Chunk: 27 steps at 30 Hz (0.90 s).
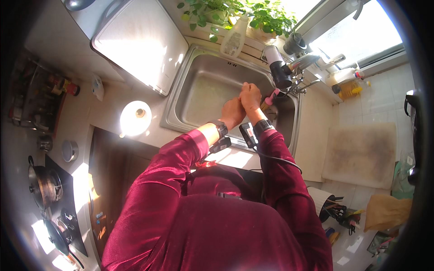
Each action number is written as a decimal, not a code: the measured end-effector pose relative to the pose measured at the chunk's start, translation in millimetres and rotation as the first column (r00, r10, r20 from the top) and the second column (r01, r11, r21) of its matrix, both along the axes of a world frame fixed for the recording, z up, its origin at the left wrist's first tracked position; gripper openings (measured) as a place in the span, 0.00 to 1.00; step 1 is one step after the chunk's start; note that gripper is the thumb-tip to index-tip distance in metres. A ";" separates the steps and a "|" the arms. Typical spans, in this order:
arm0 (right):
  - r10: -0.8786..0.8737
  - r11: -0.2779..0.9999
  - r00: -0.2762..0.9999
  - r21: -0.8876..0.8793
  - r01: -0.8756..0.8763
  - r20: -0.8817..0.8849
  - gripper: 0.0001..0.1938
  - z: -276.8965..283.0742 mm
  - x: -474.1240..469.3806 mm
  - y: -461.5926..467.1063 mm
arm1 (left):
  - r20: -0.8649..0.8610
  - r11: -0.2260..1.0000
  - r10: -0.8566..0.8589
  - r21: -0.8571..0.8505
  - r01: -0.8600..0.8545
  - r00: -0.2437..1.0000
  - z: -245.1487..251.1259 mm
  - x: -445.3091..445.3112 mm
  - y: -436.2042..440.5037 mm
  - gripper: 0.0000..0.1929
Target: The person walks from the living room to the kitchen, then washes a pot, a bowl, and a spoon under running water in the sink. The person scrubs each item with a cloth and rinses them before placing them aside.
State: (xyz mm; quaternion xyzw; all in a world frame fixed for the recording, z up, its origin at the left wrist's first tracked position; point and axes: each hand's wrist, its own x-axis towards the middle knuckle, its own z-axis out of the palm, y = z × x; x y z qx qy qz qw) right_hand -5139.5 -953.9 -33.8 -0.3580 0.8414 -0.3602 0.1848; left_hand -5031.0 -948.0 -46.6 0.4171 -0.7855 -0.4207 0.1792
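Observation:
My left hand (233,111) and my right hand (251,96) touch each other over the stainless steel sink (203,84), their fingers curled together. Whether anything lies between them is hidden. Just right of my right hand, a pink-handled tool (271,97) leans by the sink's divider. Beyond it the faucet (303,62) reaches over from the window side, with a black and clear cylindrical fitting or container (279,71) by its spout. Both wrists wear dark bands, with black devices hanging near them.
A white bowl (135,118) stands left of the sink. A large white board or lid (142,44) lies behind it. A white bottle (234,37) and potted plants (268,17) line the back ledge. A cutting board (361,154) lies at right; pans (42,188) sit on the stove.

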 end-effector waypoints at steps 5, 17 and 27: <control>-0.009 0.985 0.607 -0.097 0.142 0.795 0.27 20.2 -0.6 31.4 | -0.082 0.976 0.104 0.197 -0.086 0.991 -2.8 10.9 -31.3 0.25; 0.104 0.994 0.584 -0.059 -0.096 0.805 0.20 63.1 -21.5 95.5 | -0.173 0.810 -0.300 0.474 0.346 0.938 72.0 80.8 -96.1 0.29; 0.476 0.832 0.254 -0.338 -0.439 0.842 0.30 98.6 1.4 111.2 | -0.532 0.674 0.071 0.649 0.353 0.843 83.5 81.9 15.9 0.26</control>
